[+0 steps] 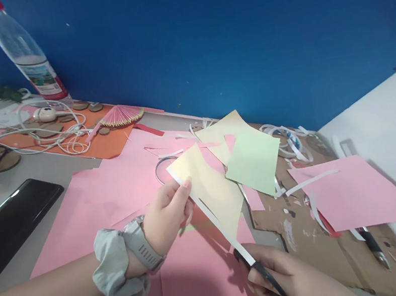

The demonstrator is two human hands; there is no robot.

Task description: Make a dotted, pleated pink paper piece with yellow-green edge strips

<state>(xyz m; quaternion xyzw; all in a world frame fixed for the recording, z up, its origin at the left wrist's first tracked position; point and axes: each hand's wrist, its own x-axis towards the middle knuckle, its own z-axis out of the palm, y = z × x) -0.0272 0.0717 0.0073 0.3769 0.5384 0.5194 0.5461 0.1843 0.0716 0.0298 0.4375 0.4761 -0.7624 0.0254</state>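
My left hand pinches a pale yellow sheet of paper by its upper left edge, thumb on top. A white strip runs along the sheet's lower left side. My right hand grips black-handled scissors at the sheet's lower corner. The blades are largely hidden by the paper, with one dark length showing above it near the white strip. Below both hands lie pink sheets. Beyond the yellow sheet is a light green square of paper.
A pink sheet and a pen lie on cardboard at right. At left are a black glossy object, white cables, a folded pink paper fan and a plastic bottle. A blue wall stands behind.
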